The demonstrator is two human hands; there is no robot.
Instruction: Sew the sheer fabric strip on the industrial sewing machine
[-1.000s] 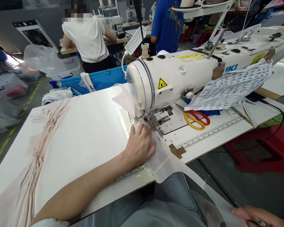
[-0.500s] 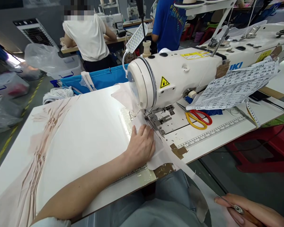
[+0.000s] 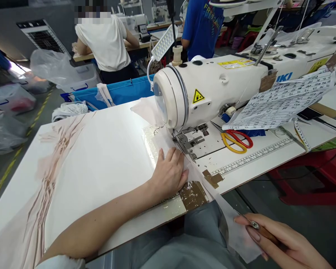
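Note:
My left hand [image 3: 169,172] lies on pale pink fabric just in front of the needle area of a white sewing machine [image 3: 207,89], its fingers bent together and pressing the cloth down. From there a strip of the fabric [image 3: 226,216] runs over the table's front edge to my right hand [image 3: 271,233]. That hand is closed around a thin metal tool [image 3: 254,224] with a pointed tip and pinches the strip's end. More pale cloth [image 3: 148,110] lies behind the needle area, and a gathered pink piece [image 3: 53,168] spreads over the table's left side.
Red and yellow scissors [image 3: 235,142] lie right of the needle area. A patterned paper sheet [image 3: 280,102] leans on the machine. A tape measure [image 3: 301,136] hangs at the table edge. Two people [image 3: 103,41] are beyond the table, near a blue cloth bin [image 3: 123,93].
My right hand has moved up and left with the tool and the strip's end. The fabric under my left hand has shifted toward the machine, uncovering brown tape at the table edge.

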